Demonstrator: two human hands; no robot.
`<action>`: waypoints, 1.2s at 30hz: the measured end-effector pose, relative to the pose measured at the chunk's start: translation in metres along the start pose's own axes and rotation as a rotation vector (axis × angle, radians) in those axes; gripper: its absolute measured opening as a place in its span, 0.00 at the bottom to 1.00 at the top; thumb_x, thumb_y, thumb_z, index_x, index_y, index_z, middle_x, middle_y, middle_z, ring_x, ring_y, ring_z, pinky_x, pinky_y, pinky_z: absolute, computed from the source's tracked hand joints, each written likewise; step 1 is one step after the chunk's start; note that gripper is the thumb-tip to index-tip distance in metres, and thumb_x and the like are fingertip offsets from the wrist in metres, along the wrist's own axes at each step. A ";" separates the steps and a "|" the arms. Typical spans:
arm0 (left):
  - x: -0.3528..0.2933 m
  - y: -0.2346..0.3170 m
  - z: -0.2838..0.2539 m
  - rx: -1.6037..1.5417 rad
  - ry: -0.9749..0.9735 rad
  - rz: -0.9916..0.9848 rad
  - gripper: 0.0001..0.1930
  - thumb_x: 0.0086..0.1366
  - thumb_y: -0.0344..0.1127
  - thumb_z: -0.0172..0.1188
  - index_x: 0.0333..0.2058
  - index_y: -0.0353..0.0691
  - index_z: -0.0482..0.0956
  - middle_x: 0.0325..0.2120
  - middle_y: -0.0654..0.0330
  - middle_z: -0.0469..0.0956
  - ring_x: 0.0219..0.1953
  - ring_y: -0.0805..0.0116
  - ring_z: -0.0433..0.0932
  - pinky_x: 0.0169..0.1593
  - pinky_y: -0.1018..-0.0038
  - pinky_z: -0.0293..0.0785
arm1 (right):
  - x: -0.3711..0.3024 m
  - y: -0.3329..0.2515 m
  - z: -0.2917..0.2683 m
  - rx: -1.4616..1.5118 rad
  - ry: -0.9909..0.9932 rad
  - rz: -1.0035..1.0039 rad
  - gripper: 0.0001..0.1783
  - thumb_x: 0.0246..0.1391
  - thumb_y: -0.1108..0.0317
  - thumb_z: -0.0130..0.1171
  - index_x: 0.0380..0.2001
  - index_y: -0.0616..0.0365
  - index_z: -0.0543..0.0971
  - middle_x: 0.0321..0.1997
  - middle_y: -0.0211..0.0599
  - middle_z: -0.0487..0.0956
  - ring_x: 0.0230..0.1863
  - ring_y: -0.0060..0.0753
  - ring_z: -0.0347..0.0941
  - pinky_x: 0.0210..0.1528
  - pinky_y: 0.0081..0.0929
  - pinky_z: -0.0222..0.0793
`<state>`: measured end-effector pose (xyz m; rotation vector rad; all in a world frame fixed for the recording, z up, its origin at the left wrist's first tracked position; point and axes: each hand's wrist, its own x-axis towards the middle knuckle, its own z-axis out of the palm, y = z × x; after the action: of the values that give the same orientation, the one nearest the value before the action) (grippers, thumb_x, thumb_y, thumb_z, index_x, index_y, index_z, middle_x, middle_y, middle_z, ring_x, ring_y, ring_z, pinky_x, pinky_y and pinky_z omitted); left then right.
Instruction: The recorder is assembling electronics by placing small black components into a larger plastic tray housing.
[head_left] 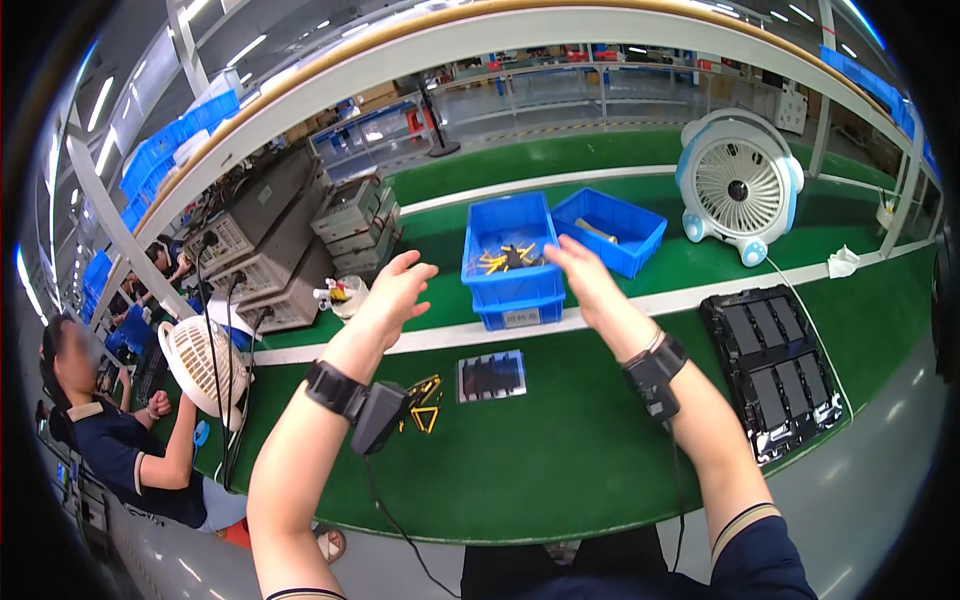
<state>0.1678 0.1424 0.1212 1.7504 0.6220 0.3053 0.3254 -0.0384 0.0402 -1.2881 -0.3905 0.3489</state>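
Both arms reach forward over the green bench. My left hand [400,287] hovers left of the stacked blue bins, fingers apart, holding nothing. My right hand [588,280] is at the right side of the upper blue bin [510,222], fingers stretched out; whether it touches the rim I cannot tell. Inside that bin lie small yellow-and-black parts [508,258]. More yellow-and-black pieces [425,408] are scattered on the bench near my left wrist. Beside them is a flat clear sheet with black strips [491,376]. Each wrist wears a black strapped device with a cable.
A second blue bin [622,238] stands tilted behind my right hand. To the right are a white-and-blue fan [740,185] and a black tray of dark panels [772,365]. Stacked grey equipment [265,240] fills the left. A co-worker [120,435] sits far left by another fan [203,367].
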 end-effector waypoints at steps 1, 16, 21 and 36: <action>0.014 -0.004 0.005 0.065 0.033 0.001 0.34 0.61 0.45 0.56 0.63 0.42 0.54 0.55 0.55 0.65 0.55 0.63 0.63 0.55 0.60 0.64 | 0.004 0.004 0.003 0.099 -0.173 0.003 0.26 0.57 0.66 0.51 0.58 0.62 0.65 0.55 0.36 0.72 0.55 0.28 0.66 0.58 0.25 0.58; 0.043 -0.023 0.008 0.027 0.110 0.054 0.18 0.62 0.37 0.52 0.41 0.23 0.74 0.31 0.51 0.79 0.27 0.66 0.82 0.27 0.77 0.78 | 0.001 -0.020 -0.011 0.034 -0.337 -0.074 0.41 0.58 0.51 0.54 0.65 0.62 0.51 0.70 0.42 0.52 0.70 0.33 0.47 0.68 0.28 0.41; 0.028 -0.020 -0.063 0.282 0.211 0.125 0.15 0.62 0.36 0.52 0.36 0.28 0.80 0.25 0.55 0.80 0.25 0.71 0.82 0.27 0.80 0.78 | 0.024 -0.005 -0.042 -0.551 -0.123 -0.363 0.22 0.55 0.55 0.56 0.48 0.57 0.77 0.60 0.46 0.68 0.65 0.38 0.58 0.64 0.32 0.52; 0.038 -0.109 -0.077 0.374 0.184 0.038 0.15 0.60 0.37 0.54 0.32 0.27 0.80 0.20 0.54 0.80 0.22 0.70 0.81 0.26 0.79 0.78 | 0.033 -0.002 0.087 -1.535 -0.028 -0.036 0.60 0.29 0.25 0.60 0.57 0.63 0.62 0.51 0.54 0.74 0.62 0.55 0.59 0.63 0.65 0.37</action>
<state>0.1328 0.2443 0.0332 2.1094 0.8184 0.3993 0.3141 0.0502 0.0647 -2.7577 -0.7516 -0.0414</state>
